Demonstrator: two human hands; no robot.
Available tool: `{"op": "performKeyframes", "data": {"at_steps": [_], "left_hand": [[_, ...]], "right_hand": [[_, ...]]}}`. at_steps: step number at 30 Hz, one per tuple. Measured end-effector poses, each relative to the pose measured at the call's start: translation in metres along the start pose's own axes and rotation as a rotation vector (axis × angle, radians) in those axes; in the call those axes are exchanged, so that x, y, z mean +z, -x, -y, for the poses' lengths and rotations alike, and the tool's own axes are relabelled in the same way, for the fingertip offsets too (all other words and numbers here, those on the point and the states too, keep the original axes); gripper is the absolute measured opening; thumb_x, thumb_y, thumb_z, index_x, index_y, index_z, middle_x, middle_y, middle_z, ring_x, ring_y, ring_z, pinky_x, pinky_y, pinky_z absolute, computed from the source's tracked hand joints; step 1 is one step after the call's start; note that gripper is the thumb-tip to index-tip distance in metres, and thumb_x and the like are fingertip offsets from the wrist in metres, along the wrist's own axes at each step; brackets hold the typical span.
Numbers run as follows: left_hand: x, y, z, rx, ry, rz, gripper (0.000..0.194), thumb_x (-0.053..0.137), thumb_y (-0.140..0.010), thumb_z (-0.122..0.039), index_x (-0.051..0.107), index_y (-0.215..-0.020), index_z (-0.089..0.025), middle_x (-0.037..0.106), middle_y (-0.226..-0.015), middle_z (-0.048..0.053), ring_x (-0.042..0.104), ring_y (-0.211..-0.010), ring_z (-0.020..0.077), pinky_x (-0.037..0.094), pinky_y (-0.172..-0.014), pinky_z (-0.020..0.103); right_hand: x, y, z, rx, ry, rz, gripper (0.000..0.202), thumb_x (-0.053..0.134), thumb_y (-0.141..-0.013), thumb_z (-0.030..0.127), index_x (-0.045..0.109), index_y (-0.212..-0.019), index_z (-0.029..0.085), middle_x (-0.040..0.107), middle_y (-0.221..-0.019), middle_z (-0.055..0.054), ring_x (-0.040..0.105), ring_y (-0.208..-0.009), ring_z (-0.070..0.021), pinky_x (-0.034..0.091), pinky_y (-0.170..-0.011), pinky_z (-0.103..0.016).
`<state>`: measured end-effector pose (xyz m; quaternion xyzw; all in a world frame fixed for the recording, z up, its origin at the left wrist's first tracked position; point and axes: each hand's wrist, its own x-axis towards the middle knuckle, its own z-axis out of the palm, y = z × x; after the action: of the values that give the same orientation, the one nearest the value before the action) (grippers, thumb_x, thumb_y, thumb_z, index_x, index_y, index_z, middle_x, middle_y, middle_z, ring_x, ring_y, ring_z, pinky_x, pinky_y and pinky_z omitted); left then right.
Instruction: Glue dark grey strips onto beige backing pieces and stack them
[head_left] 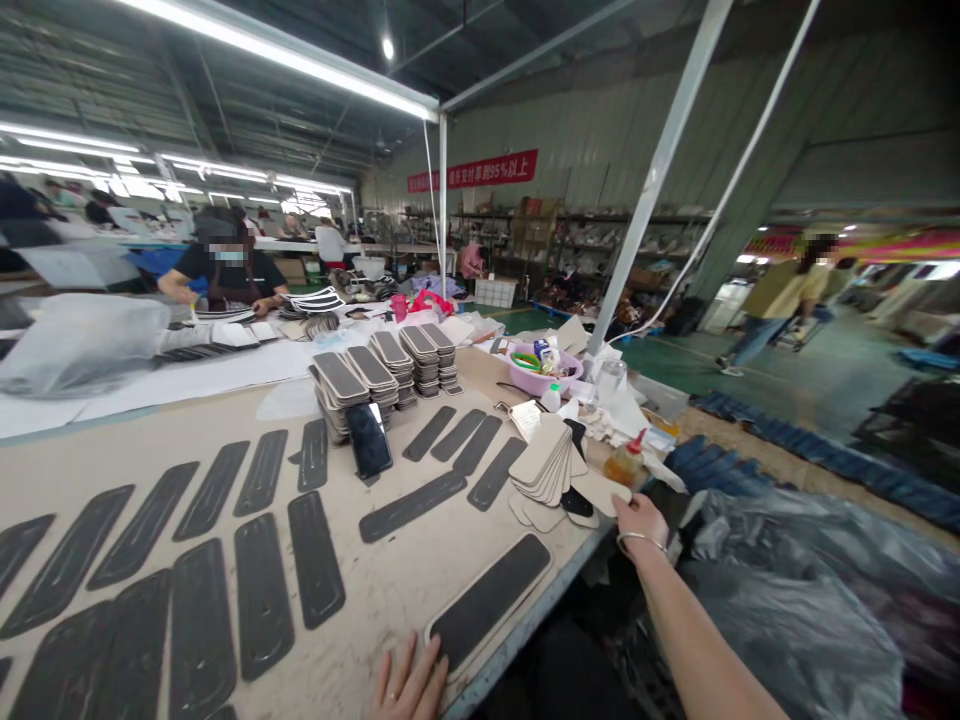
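My left hand (pixel 411 680) lies with fingers stretched out at the near end of a dark rounded strip (pixel 491 605), which rests on a slightly larger beige piece. At the table's right edge, my right hand (pixel 641 525) pinches the end of a beige rounded panel (pixel 596 491). That panel lies beside a fanned stack of similar beige panels (pixel 541 462). Several dark strips with shiny streaks, such as one dark strip (pixel 315 560), lie in rows across the left of the table. More dark strips (pixel 476 445) lie loose beyond my left hand.
Neat piles of layered pieces (pixel 375 370) stand at the back, with a phone (pixel 369 440) leaning on them. A pink basin (pixel 546 370) and a red-capped bottle (pixel 625 460) are at the right. A co-worker (pixel 225 265) sits across the table; grey plastic sheeting (pixel 787 600) lies right.
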<state>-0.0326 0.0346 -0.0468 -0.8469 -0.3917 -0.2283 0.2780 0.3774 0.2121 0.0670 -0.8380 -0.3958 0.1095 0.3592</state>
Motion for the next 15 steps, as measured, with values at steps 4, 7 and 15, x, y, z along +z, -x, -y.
{"op": "performKeyframes", "data": {"at_steps": [4, 7, 15], "left_hand": [[-0.015, -0.01, 0.001, -0.034, 0.014, 0.038, 0.045, 0.047, -0.079, -0.054, 0.059, -0.114, -0.028, 0.06, -0.12, -0.001, 0.054, -0.105, 0.0229, 0.026, -0.103, 0.037], [-0.028, -0.015, -0.003, -0.069, 0.043, 0.106, 0.046, 0.049, -0.08, -0.05, 0.056, -0.12, -0.027, 0.056, -0.126, -0.001, 0.051, -0.111, 0.0245, 0.031, -0.099, 0.038], [-0.063, -0.026, -0.011, -0.27, 0.294, 0.34, 0.049, 0.045, -0.086, -0.038, 0.04, -0.133, -0.025, 0.042, -0.139, 0.004, 0.037, -0.127, 0.0282, 0.039, -0.1, 0.047]], "right_hand": [[-0.024, -0.01, 0.059, -0.302, 0.32, -0.013, 0.032, 0.041, -0.08, 0.042, 0.062, -0.081, 0.017, 0.064, -0.074, -0.008, 0.058, -0.073, -0.0226, 0.037, -0.062, -0.03], [-0.042, -0.011, 0.107, -0.417, 0.488, -0.027, 0.032, 0.037, -0.083, 0.036, 0.062, -0.085, 0.015, 0.064, -0.076, -0.01, 0.058, -0.072, -0.0219, 0.035, -0.06, -0.029], [-0.111, 0.033, 0.156, -0.655, 0.266, -0.072, 0.03, 0.043, -0.082, 0.042, 0.061, -0.084, 0.019, 0.06, -0.071, -0.006, 0.051, -0.065, -0.0176, 0.035, -0.06, -0.029]]}}
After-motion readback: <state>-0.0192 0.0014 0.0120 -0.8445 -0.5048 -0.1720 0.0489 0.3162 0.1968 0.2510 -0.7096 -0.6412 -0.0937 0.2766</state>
